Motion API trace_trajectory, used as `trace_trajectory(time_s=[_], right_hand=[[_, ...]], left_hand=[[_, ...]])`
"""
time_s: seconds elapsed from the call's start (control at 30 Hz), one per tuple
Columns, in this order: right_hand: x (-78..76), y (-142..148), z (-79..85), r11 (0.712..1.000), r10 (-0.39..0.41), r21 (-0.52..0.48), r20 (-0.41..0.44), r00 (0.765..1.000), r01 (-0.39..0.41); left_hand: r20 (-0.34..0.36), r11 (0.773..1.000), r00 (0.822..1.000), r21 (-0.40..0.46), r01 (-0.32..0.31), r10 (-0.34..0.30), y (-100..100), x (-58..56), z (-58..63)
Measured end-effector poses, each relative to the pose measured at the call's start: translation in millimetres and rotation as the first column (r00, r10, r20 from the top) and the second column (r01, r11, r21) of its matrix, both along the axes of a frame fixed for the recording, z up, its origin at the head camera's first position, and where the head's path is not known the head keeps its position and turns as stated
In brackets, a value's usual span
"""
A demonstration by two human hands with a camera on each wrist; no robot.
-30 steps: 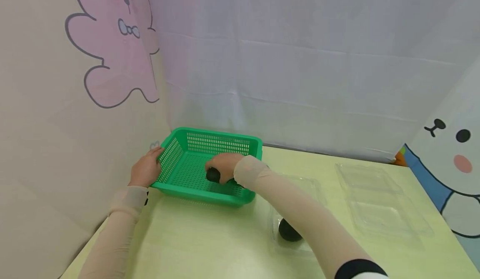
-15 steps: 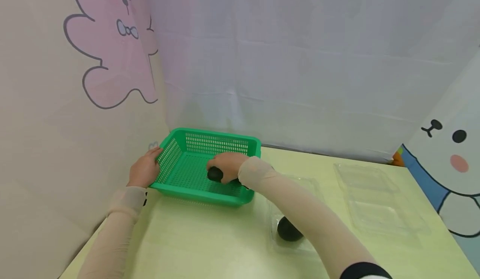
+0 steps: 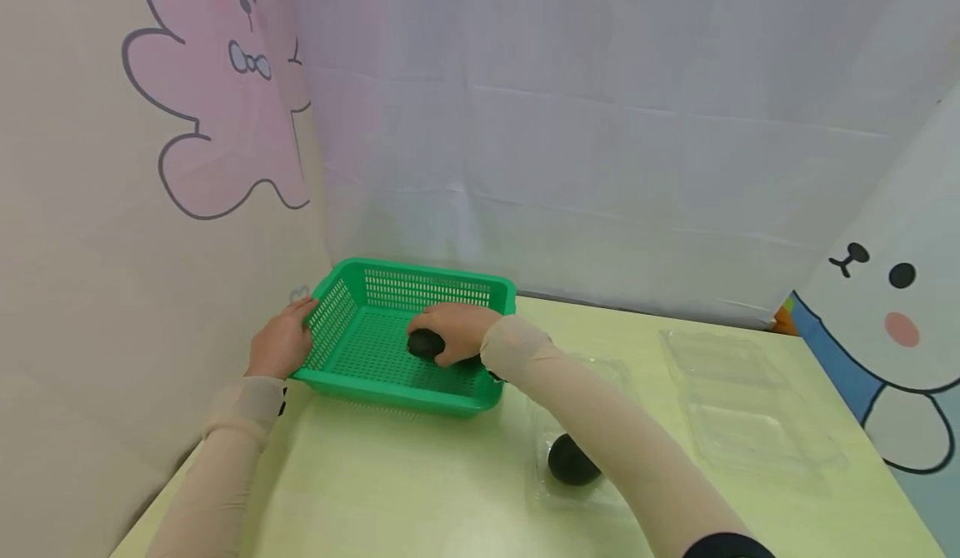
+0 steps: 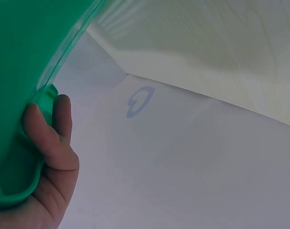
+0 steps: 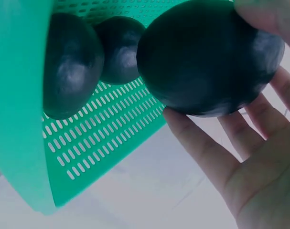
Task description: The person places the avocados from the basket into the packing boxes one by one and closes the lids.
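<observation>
A green slotted plastic basket (image 3: 390, 396) stands at the table's back left. My left hand (image 3: 281, 345) grips its left rim; in the left wrist view, the thumb (image 4: 47, 136) lies against the green plastic. Inside the basket, my right hand (image 3: 459, 330) holds a smooth, near-black, egg-shaped fruit (image 5: 202, 57), avocado-like, with fingers spread around it. Two more such dark fruits, one nearer the wall (image 5: 70, 67) and one behind (image 5: 121, 50), lie beside it in the right wrist view. From the head view my right hand and wrist mostly hide these two.
A clear plastic box (image 3: 542, 491) sits under my right forearm with a dark fruit (image 3: 573, 460) in it, partly covered by the sleeve. Another clear box (image 3: 742, 416), opened flat, lies at the right. Curtain walls (image 3: 600, 166) border the pale table (image 3: 390, 491) behind and left.
The head view has turned slightly to the right, so everything shifts a little left. Both hands stay at the basket, the right hand with the dark fruit still in its fingers.
</observation>
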State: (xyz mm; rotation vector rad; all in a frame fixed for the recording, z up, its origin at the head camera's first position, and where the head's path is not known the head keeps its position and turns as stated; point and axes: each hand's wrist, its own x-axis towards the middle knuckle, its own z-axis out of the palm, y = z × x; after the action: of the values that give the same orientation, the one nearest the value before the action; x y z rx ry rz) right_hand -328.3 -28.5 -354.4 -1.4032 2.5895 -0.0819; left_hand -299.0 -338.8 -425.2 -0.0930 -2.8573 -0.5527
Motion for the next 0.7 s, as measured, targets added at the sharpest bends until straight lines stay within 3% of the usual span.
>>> trace_trajectory(time_s=[0.7], right_hand=[[2.7,16,8.2,0.998,0.01,-0.061,-0.011,1.0,-0.011]], left_hand=[[0.007,1.0,1.0,0.007,0.007,-0.007,-3,-2.1,-3.0]])
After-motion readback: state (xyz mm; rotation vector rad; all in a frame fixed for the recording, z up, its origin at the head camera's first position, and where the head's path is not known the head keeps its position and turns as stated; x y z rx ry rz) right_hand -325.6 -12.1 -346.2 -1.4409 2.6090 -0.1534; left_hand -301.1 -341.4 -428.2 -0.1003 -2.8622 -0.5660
